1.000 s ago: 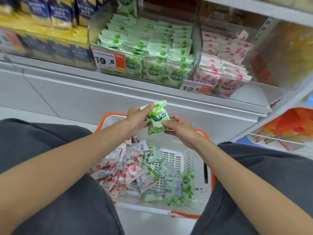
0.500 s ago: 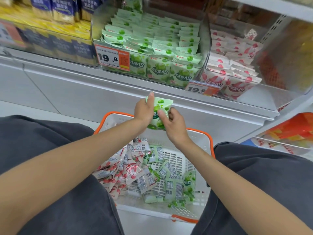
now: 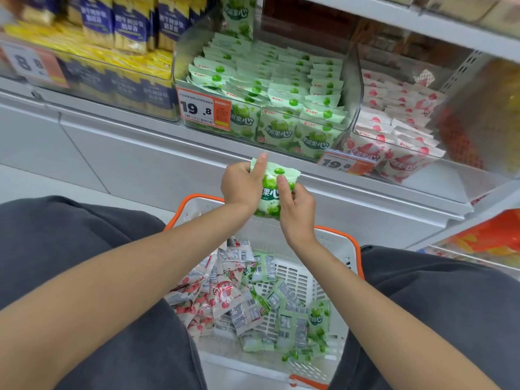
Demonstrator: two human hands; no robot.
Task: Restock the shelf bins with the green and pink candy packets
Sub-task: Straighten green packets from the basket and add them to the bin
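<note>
Head view, person facing a shop shelf. The left hand (image 3: 239,184) grips the left edge of a green packet (image 3: 271,192), one finger extended up along its top corner. The right hand (image 3: 298,209) pinches the packet's right side, thumb pressed on the printed front. The packet is upright, above the far rim of the basket (image 3: 197,199) and just below the shelf edge, in front of the green bin (image 3: 355,80). That clear bin holds rows of green packets (image 3: 267,88) and carries a price tag (image 3: 204,108). Just beside it on the right, the pink bin (image 3: 439,178) holds pink packets (image 3: 394,114). In the basket, between the person's knees (image 3: 70,249), loose pink packets (image 3: 213,296) lie to the left and loose green packets (image 3: 292,322) to the right, partly overlapping.
</note>
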